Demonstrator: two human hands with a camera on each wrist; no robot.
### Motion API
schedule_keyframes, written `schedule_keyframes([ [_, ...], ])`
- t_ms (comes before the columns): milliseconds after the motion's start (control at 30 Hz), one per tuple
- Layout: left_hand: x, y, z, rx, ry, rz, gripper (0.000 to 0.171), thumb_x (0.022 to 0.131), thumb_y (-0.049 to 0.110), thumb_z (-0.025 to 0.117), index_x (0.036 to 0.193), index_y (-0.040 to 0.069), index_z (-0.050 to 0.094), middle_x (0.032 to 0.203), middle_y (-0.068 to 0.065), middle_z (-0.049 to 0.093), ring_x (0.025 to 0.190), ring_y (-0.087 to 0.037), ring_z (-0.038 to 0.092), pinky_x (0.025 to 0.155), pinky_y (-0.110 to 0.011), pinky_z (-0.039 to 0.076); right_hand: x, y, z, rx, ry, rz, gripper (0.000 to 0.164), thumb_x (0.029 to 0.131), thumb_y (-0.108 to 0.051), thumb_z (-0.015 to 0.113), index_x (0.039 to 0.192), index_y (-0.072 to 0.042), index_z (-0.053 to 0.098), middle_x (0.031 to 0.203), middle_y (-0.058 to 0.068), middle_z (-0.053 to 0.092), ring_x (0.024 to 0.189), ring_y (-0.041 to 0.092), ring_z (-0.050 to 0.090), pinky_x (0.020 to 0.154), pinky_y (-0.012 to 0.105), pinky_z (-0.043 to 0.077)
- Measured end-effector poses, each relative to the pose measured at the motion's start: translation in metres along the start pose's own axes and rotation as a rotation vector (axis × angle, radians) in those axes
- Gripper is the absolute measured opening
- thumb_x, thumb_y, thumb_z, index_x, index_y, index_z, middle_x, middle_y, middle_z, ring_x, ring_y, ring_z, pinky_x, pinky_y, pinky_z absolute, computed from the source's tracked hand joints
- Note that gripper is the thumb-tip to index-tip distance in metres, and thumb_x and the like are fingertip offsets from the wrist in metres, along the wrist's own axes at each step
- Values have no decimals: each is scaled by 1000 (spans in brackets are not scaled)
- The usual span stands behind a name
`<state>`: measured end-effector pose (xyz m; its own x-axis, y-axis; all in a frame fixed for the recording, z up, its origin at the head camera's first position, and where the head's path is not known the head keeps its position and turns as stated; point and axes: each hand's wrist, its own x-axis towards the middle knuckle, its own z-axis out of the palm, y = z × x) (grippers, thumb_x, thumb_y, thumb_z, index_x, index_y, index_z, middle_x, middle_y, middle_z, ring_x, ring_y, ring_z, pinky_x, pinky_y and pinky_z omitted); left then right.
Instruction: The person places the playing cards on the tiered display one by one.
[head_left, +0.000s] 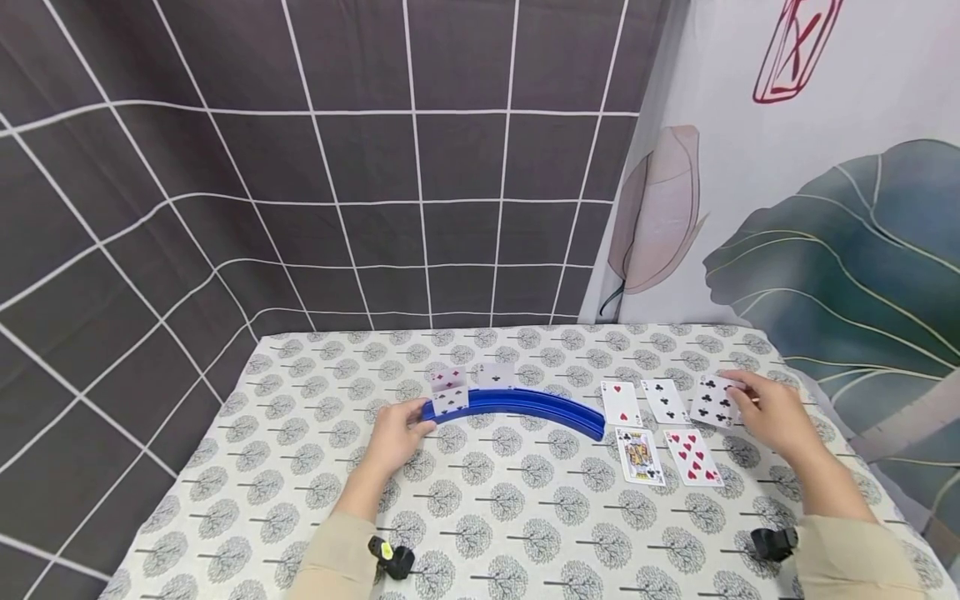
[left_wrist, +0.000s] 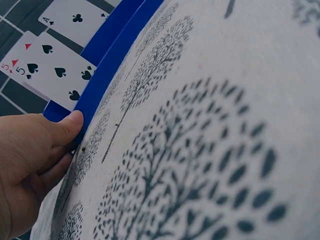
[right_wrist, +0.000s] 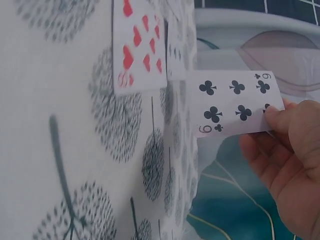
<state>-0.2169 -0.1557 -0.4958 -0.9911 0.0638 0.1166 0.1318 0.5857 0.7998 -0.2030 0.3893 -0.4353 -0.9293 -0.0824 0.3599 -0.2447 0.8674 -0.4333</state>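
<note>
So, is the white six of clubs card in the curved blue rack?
No, out: the right hand pinches the six of clubs card, apart from the rack.

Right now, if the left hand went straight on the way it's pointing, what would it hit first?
The blue card holder: the left hand grips its end. Beyond that grip, the five of spades standing in the holder looks next in line, though depth is hard to judge.

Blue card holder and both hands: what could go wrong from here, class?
The left hand grips the holder at one end; a jolt might topple its ace of clubs. The right hand pinches the six of clubs at one end, so it might slip. The five of spades overlaps the red five, which might get overlooked.
</note>
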Motion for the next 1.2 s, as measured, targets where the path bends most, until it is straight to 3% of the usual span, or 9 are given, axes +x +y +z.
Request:
schedule_keyframes([
  [200,-1,1,0,2,-3,-3,42,87,5,77,127,0,67,113,-19,73,104,-31,72,96,-41,57,8,-9,7,12,8,-4,30,97,3,60,127,6,61,103,36,67,90,53,67,73,66,54],
  [367,-1,0,0,12,-1,-6,43,86,6,77,128,1,67,113,-18,73,105,-31,72,98,-42,56,13,-17,14,44,34,-6,30,96,3,62,127,6,62,103,36,68,90,54,66,89,69,40],
  [467,-1,0,0,5,0,-1,42,87,5,77,127,0,67,113,-19,73,104,-31,72,97,-41,57,15,-22,18,61,44,-27,30,96,5,63,126,6,63,102,36,68,88,53,67,89,68,44],
  [567,-1,0,0,-4,1,8,41,87,3,76,126,0,67,112,-20,73,103,-32,72,95,-40,58,17,-27,20,65,55,-52,30,95,5,63,125,6,64,101,35,68,87,52,68,78,66,55],
  [667,-1,0,0,-9,2,8,41,86,3,76,126,-1,67,112,-20,73,103,-31,72,94,-39,59,19,-33,22,69,57,-60,29,95,5,64,124,7,64,101,35,68,86,51,68,73,65,56],
  [1100,0,1,0,-1,3,-19,44,88,6,77,130,1,65,115,-18,73,104,-29,72,97,-39,57,25,-47,32,104,71,-85,28,93,7,65,121,7,65,97,34,70,83,48,70,73,62,58],
  [1200,0,1,0,-1,4,-15,44,87,6,77,130,0,65,115,-19,73,104,-30,72,96,-38,57,27,-49,35,108,85,-90,26,94,6,65,119,6,66,97,34,70,84,50,70,87,66,51],
])
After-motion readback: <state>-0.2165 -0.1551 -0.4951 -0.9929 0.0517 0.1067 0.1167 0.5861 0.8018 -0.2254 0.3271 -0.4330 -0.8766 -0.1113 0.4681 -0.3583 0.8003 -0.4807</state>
